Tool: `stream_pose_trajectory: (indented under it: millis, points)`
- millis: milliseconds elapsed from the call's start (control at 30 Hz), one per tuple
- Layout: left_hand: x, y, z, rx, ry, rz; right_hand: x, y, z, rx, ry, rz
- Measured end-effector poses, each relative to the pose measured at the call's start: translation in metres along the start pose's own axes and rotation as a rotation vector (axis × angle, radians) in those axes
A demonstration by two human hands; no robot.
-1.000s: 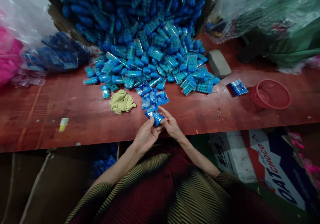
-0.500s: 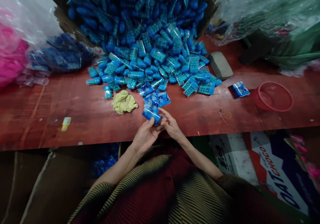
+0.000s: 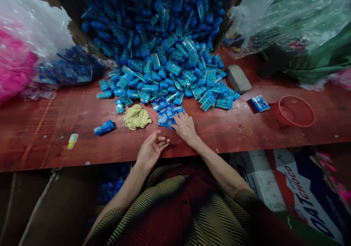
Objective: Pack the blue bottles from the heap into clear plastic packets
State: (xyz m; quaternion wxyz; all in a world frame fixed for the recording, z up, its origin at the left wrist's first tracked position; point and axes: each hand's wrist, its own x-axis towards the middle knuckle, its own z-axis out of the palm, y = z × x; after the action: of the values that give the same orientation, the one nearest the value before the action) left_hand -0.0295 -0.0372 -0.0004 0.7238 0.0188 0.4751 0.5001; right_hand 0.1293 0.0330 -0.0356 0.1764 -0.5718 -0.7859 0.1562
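Note:
My right hand (image 3: 185, 129) rests on a small pile of flat blue printed sleeves (image 3: 165, 117), its thumb and fingertips closed at the edge of one sleeve. To its left, my left hand (image 3: 151, 149) hovers by the table's front edge, palm partly up, fingers loosely curved and apart, nothing in it. A blue wrapped piece (image 3: 104, 127) lies by itself on the left of the table. Behind the sleeves spreads a big heap of clear, blue-capped little containers (image 3: 161, 81) filled with turquoise beads. A crumpled yellow-green cloth (image 3: 137, 117) sits just left of the sleeves.
The heap spills from a cardboard box (image 3: 78, 33) onto the red tabletop (image 3: 211, 129). On the right are a grey block (image 3: 238, 78), a blue packet (image 3: 258, 103) and a red plastic basket (image 3: 294, 110). Plastic bags (image 3: 68, 64) stand at the left.
My hands have parted: the blue piece they held is gone from them, and a blue wrapped piece now lies at left. My right hand has moved up onto the sleeves.

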Motion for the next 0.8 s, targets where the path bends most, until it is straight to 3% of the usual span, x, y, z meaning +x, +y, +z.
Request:
stream_pose_trajectory:
  millis: [167,333,467,533,633,700,800]
  points:
    - [0.018,-0.012,0.009,0.117,0.054,0.098,-0.002,-0.007,0.007,-0.162,-0.036,0.058]
    - [0.028,-0.014,0.017,0.223,0.073,0.198,-0.01,-0.007,-0.004,-0.083,0.0,-0.005]
    - [0.035,-0.015,0.025,0.249,0.122,0.259,-0.018,-0.012,-0.008,0.241,0.066,-0.061]
    - [0.037,-0.014,0.026,0.239,0.091,0.258,-0.016,-0.012,-0.005,0.514,0.06,0.06]
    - [0.036,-0.015,0.025,0.221,0.038,0.256,-0.01,-0.01,0.001,0.861,-0.077,0.231]
    - [0.037,-0.017,0.025,0.207,0.048,0.275,-0.008,-0.01,0.005,0.962,-0.129,0.26]
    - [0.042,-0.02,0.025,0.181,0.08,0.326,-0.01,-0.015,0.009,0.952,-0.086,0.272]
